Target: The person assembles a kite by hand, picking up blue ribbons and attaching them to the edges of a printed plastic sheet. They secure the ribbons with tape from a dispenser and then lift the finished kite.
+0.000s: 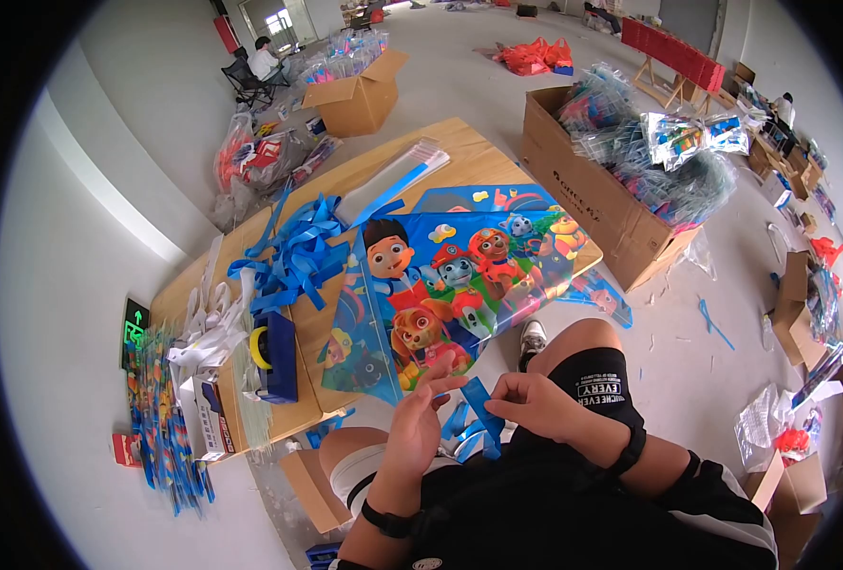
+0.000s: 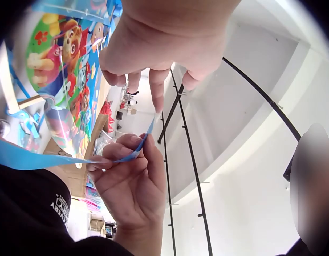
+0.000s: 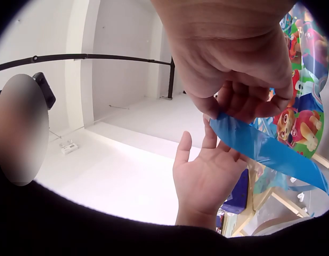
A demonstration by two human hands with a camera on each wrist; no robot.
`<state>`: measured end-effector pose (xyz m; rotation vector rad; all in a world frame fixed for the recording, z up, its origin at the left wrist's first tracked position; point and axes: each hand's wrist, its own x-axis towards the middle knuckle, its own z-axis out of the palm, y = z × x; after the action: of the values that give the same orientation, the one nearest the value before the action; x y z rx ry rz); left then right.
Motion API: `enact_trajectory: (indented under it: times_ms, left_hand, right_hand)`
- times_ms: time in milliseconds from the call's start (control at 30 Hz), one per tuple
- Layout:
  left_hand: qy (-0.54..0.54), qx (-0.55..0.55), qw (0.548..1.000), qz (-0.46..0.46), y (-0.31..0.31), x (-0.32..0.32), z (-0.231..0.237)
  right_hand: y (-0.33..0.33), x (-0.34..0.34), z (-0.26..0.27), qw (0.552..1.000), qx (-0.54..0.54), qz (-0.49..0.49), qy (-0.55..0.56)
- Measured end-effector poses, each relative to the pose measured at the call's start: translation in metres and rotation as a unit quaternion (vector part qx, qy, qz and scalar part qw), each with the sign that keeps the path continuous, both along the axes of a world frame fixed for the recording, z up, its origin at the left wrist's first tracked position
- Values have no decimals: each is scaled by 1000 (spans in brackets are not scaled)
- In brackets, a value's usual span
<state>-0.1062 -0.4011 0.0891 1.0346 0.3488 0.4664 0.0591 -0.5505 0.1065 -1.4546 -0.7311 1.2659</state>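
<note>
Holding of the glossy blue plastic strip (image 3: 265, 152) is by the right hand (image 1: 536, 407): thumb and fingers pinch it near one end, and the other end trails down towards the lap. The left hand (image 1: 414, 432) is open, fingers mostly extended, with a fingertip at or just beside the pinched end.

Status, as judged from the views: handling of this strip is under way, not complete. Done: one strip is separate from the tangled heap of blue plastic strips (image 1: 298, 249) on the light wooden table (image 1: 459, 147). Not done: no join shows between the held strip and the cartoon-printed blue plastic sheets (image 1: 459, 285), which lie flat on the table in front of the hands. The heap indicates that many strips are left. The dark blue tape dispenser with a yellow core (image 1: 274, 356) stands on the table, with neither hand on it.

Visibility limits:
- Contact between the left fingertip and the strip cannot be confirmed. A pale spot there may be tape or glare.
- The strip's lower end is cut off in the right wrist view and merges with other blue pieces in the head view.
- The number of sheets in the stack cannot be read.
</note>
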Motion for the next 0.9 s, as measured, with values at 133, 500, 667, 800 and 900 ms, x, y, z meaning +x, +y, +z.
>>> enact_trajectory:
  times_ms: [133, 500, 667, 800, 900]
  left_hand:
    - [6, 9, 1000, 9, 0, 0, 1]
    - [4, 54, 998, 15, 0, 0, 0]
    - [-9, 49, 999, 7, 1, -1, -2]
    - [-12, 50, 999, 6, 1, -1, -1]
    - [-14, 51, 999, 8, 1, -1, -2]
  right_hand:
    - [0, 0, -1, 1000, 15, 5, -4]
    - [-1, -1, 1, 999, 38, -1, 15]
    - [-2, 0, -4, 999, 36, 11, -1]
    - [-1, 0, -2, 999, 31, 15, -6]
    - [-1, 0, -2, 1000, 24, 18, -8]
